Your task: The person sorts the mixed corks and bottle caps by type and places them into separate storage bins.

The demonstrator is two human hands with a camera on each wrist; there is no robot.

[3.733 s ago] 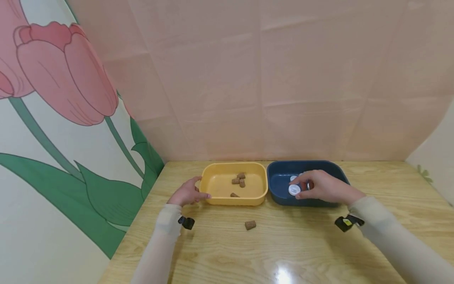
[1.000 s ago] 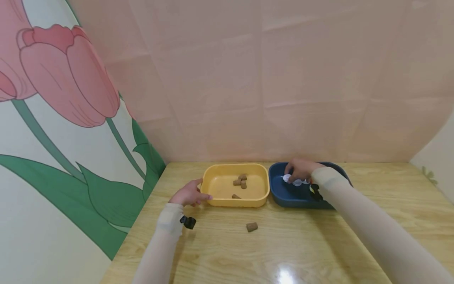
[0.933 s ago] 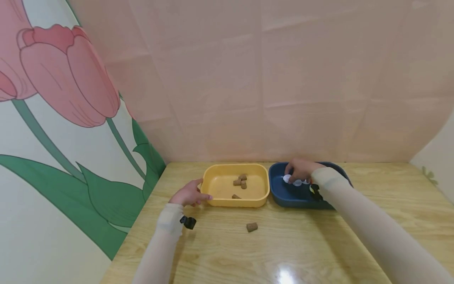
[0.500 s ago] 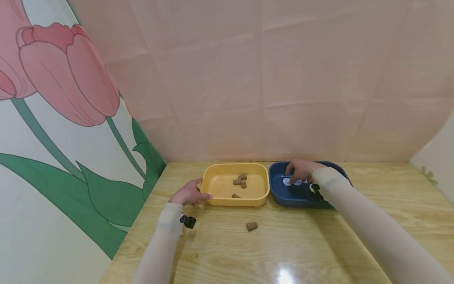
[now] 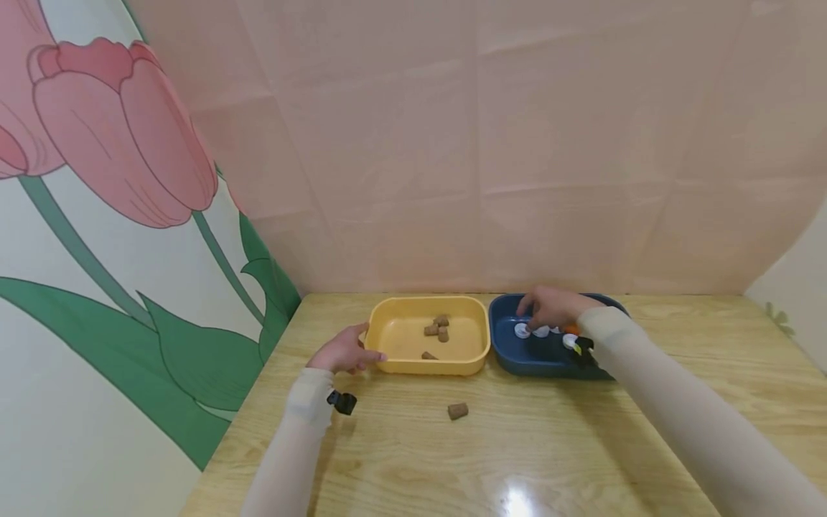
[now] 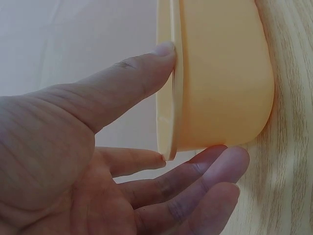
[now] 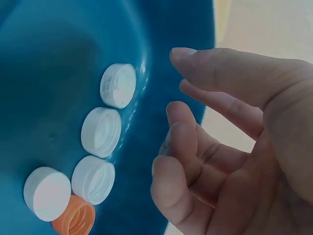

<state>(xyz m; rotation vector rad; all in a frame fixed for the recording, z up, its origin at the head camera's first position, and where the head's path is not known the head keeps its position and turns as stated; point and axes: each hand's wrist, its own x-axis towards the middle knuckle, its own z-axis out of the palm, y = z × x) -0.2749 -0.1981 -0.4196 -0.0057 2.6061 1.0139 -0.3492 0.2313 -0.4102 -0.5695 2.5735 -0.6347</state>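
My left hand [image 5: 344,350] holds the near left corner of a yellow plastic basin [image 5: 429,368]. In the left wrist view its thumb [image 6: 142,68] lies on the rim and the other fingers rest around the corner and against the wall. Inside a dark blue basin [image 5: 526,365] my right hand [image 5: 550,307] hovers, thumb and fingers apart with nothing between them. Beside its fingertips lies a white bottle cap [image 7: 118,85]. Several white caps follow in a line, another white cap [image 7: 47,194] lying by an orange cap [image 7: 76,215].
Several brown corks [image 5: 442,334] lie in the yellow basin. One more cork [image 5: 458,411] lies on the wooden table [image 5: 388,445] in front. Both basins stand side by side near the pink back wall [image 5: 478,179].
The right hand has set a white cap down at the left end of the row, let go of it and drawn slightly back. The left hand stays at the yellow basin.
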